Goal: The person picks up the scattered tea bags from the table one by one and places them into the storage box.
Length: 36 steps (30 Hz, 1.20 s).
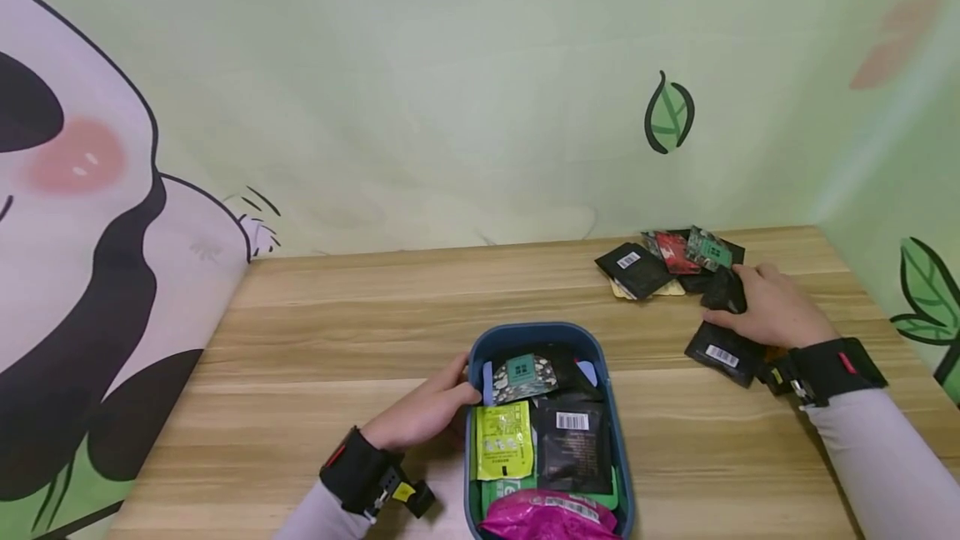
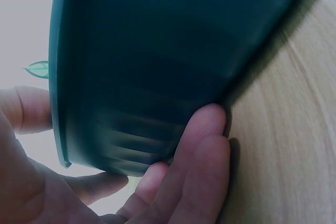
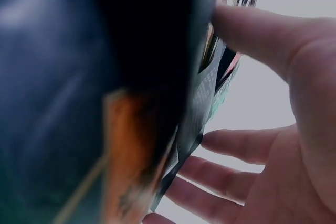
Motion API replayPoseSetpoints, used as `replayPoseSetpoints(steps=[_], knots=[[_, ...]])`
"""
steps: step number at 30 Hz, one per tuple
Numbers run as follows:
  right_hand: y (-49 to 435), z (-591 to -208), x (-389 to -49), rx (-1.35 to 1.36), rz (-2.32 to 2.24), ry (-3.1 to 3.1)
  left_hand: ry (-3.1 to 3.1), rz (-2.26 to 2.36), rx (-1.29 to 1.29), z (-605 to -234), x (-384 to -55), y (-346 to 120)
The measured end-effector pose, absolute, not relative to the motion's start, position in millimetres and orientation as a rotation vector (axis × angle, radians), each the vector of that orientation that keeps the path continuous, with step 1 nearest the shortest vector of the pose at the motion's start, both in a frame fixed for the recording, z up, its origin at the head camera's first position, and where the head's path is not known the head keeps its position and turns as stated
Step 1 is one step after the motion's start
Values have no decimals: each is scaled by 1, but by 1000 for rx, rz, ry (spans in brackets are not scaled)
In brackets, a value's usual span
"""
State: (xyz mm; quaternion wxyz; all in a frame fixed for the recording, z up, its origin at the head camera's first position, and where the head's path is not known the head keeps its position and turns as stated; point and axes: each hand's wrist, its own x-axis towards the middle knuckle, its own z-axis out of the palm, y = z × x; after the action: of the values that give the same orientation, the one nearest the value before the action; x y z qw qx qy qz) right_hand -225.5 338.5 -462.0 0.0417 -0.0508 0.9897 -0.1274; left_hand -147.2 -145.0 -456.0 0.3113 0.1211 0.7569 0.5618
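At the dark blue plastic bin's (image 1: 627,473) upper left corner, my left hand (image 1: 420,415) holds on, its thumb at the rim. In the left wrist view its fingers (image 2: 202,161) lie along the outside of the bin wall (image 2: 157,66). My right hand (image 1: 780,307) is over the sachets at the far right and pinches a small black sachet (image 1: 724,291) between thumb and fingers. Just below it lies another black sachet (image 1: 723,354) with a white barcode. In the right wrist view, the thumb (image 3: 257,30) and fingers (image 3: 241,145) are at the edges of dark packets.
A pile holds a black barcoded sachet (image 1: 634,267), a red sachet (image 1: 675,252) and a green-labelled one (image 1: 708,248). Inside the bin are a yellow sachet (image 1: 504,440), a black sachet (image 1: 573,444), a patterned sachet (image 1: 522,377) and a pink packet (image 1: 547,517). Behind the wooden table (image 1: 337,315) hangs a printed backdrop.
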Motion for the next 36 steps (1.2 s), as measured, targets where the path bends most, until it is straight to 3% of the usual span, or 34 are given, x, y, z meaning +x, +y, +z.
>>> replayPoseSetpoints(steps=[18,26,36], knots=[[334,-458,-223,-206,-333,3204,1998,1478,324,-457,-147,-144],[319,-436,-214,-225,-378,3250,1996,1479,317,-456,-147,-144],[250,-397,-181,-660,-514,3321,1997,1475,315,-456,-148,-145]])
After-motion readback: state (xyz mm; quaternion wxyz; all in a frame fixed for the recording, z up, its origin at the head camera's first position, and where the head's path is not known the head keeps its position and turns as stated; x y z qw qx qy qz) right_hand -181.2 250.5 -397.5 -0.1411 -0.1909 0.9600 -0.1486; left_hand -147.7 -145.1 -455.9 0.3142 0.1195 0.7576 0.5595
